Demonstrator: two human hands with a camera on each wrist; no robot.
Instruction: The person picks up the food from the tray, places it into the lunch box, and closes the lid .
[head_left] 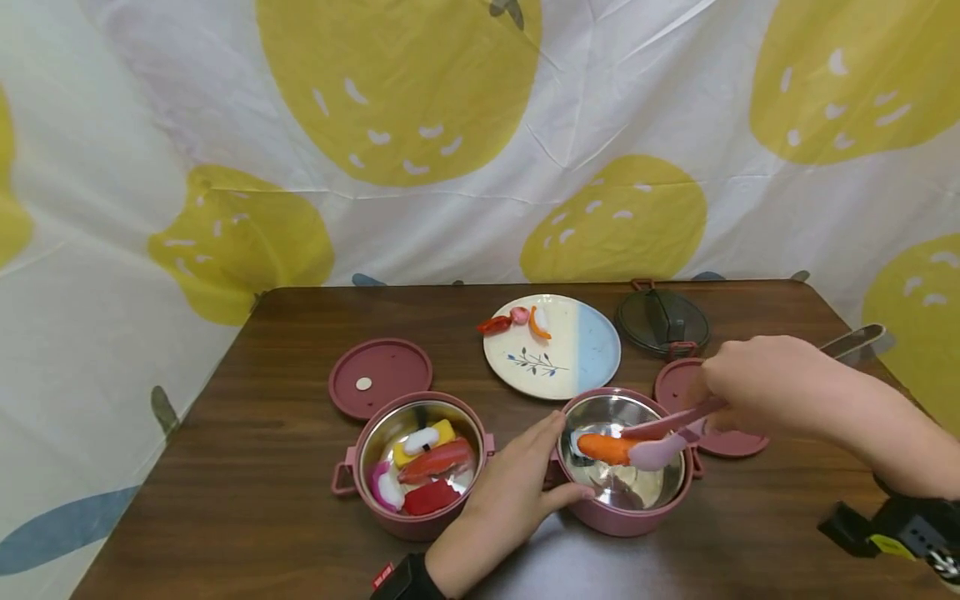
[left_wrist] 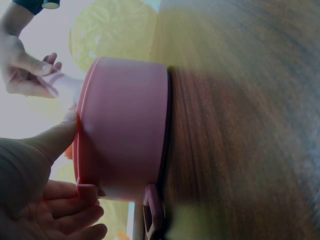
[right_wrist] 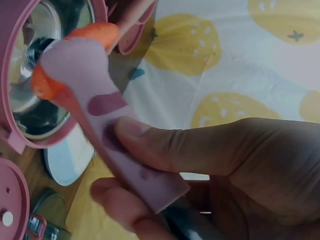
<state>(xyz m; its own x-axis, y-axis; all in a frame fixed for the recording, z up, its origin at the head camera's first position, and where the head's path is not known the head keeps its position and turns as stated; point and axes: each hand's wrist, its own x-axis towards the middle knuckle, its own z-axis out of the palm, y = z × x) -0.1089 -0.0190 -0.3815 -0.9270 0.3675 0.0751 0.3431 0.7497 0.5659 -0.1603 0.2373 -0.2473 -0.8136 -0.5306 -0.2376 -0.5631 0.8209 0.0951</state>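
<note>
My right hand (head_left: 757,379) grips tongs with pink tips (right_wrist: 82,70) and a metal handle, thumb pressed on the pink part in the right wrist view. Between the tips is an orange, carrot-like toy food piece (head_left: 606,448), over the inside of the right pink pot (head_left: 626,523). My left hand (head_left: 517,475) rests at this pot's left side, thumb at the rim and fingers spread around the side handle (left_wrist: 87,192). Left of that hand, another pink pot (head_left: 420,527) holds several toy foods, among them a red piece (head_left: 431,497) and a salmon-coloured one (head_left: 438,461).
Behind the pots stands a plate (head_left: 540,379) with small toy pieces at its upper left. A pink lid (head_left: 382,375) lies behind the left pot; another pink lid (head_left: 731,444) is partly under my right forearm. A dark green lid (head_left: 637,321) sits at the back right.
</note>
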